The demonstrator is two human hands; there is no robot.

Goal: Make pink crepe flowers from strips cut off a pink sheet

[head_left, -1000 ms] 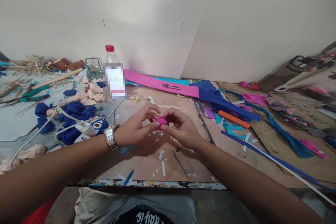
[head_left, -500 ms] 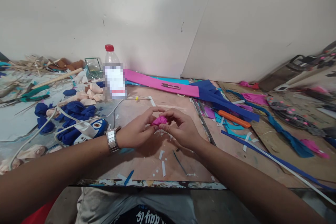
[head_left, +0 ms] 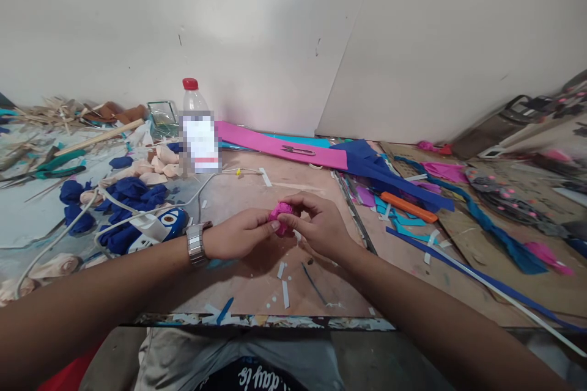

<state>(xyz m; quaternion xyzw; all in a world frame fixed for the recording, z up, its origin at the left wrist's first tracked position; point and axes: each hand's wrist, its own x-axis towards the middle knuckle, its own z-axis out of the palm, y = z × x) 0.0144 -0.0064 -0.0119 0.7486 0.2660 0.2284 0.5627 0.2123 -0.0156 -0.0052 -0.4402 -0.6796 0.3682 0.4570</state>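
The bunched pink piece sits between left fingers and right fingers (both pinched onto it).

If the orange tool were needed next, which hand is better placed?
Right, probably. The right hand is nearer the orange tool, which lies out on its side; the left hand is farther off. Both have fingers on the pink roll, so the left could hold it alone.

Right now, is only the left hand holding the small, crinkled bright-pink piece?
No, the left hand and right hand both grip the small, crinkled bright-pink piece.
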